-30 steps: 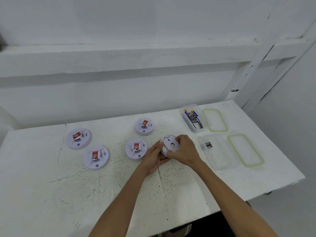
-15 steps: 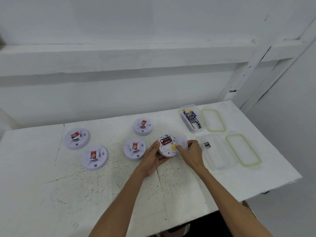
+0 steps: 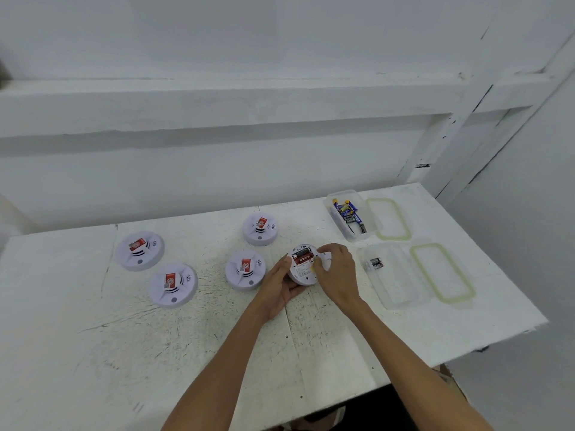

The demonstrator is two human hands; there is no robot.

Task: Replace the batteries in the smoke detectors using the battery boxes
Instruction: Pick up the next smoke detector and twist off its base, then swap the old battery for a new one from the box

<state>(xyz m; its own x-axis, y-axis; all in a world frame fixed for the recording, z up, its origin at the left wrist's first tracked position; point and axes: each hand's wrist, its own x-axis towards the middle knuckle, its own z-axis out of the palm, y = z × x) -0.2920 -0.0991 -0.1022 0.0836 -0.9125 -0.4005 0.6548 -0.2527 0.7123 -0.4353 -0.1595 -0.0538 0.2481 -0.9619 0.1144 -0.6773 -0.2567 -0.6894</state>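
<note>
My right hand (image 3: pixel 337 272) hides the held detector's (image 3: pixel 301 265) edge, left hand (image 3: pixel 281 287) clamped beneath; far box (image 3: pixel 353 215) holds batteries (image 3: pixel 348 213), near box (image 3: pixel 395 275) one.

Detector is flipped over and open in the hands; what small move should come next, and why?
Probably pull the old cells out with the right hand. The left hand cradles the opened detector with its battery bay exposed and cells apparently still seated, and the right fingers already rest at the bay's edge. The near box, holding only one or two cells, looks like the drop spot.
</note>
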